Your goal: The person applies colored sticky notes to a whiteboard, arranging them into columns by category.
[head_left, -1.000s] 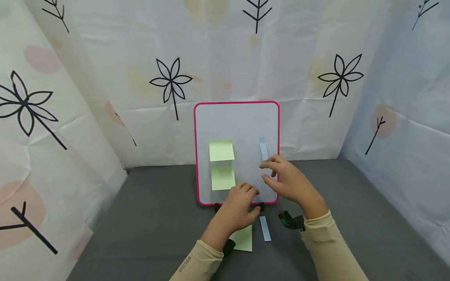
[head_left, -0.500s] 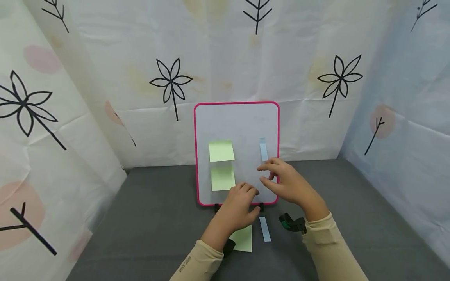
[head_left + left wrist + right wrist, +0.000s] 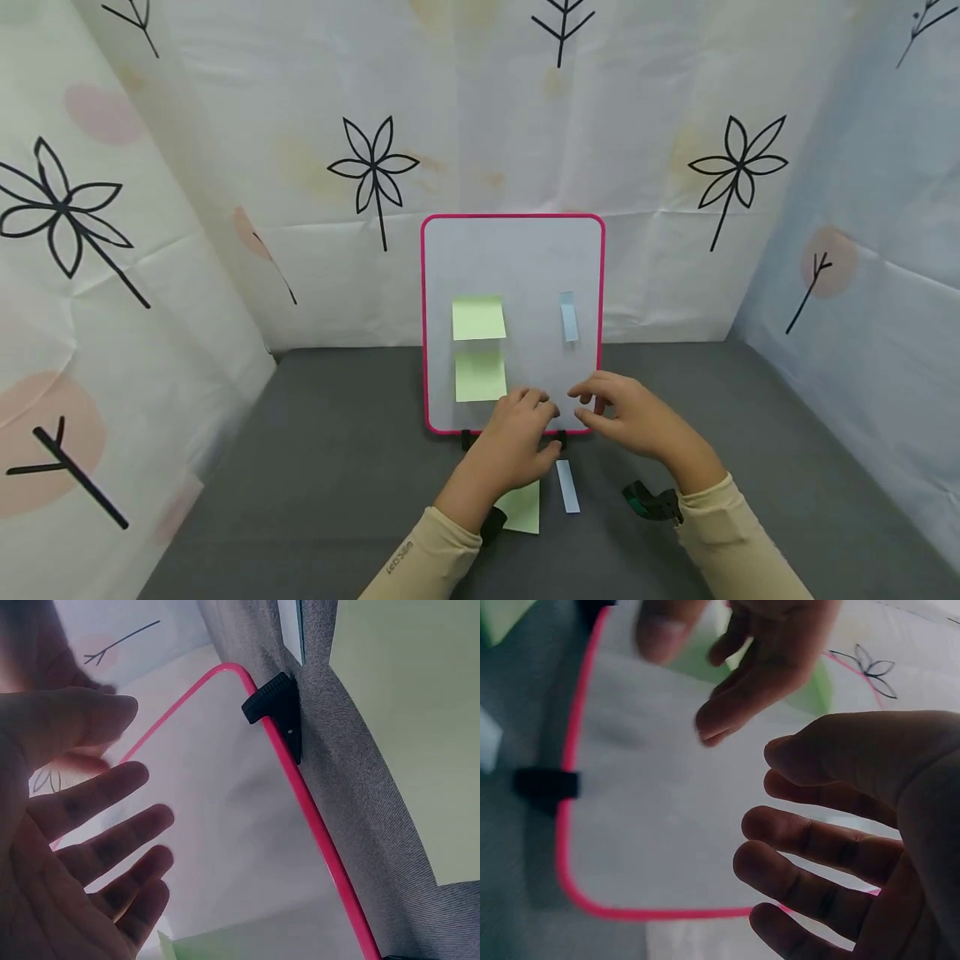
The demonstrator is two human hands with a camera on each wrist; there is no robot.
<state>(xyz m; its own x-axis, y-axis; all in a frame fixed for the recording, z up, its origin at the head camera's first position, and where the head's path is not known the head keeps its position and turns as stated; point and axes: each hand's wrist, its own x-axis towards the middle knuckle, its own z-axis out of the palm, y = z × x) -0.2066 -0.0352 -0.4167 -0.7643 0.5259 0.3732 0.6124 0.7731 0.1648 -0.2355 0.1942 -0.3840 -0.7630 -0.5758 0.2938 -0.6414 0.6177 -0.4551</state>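
Mid-frame, head view: wht board (image 3: pixel 532 258) w/ thin pink rim & rounded corners; on its left part, upper grn note (image 3: pixel 479 318) w/ lower grn note (image 3: pixel 481 377) just below, both pale, plain & squarish; then, lower ctr, L hand (image 3: pixel 517 437), fingers relaxed, slightly bent, gripping nothing, in front of the board's btm edge; can't tell if it touches; grn table note (image 3: pixel 522 510) partly hidden by its wrist; near the board's right rim, blue board strip (image 3: pixel 569 317), narrow, approx. upright; below, on the table, blue table strip (image 3: pixel 567 487), slightly slanted; next, R hand (image 3: pixel 633 417) at the board's lower right corner, loosely bent, thumb & index apart, nothing held; writing: sm. dk letters on L sleeve (image 3: pixel 431 554), btm ctr, too tiny to read; materials, left to right: creased pale cloth backdrop (image 3: pixel 225 158) w/ blk line flowers; gray woven tablecloth (image 3: pixel 360 433); paper notes; blk clips (image 3: pixel 562 437) on the board's btm rim; tan R sleeve (image 3: pixel 738 533), lower right.
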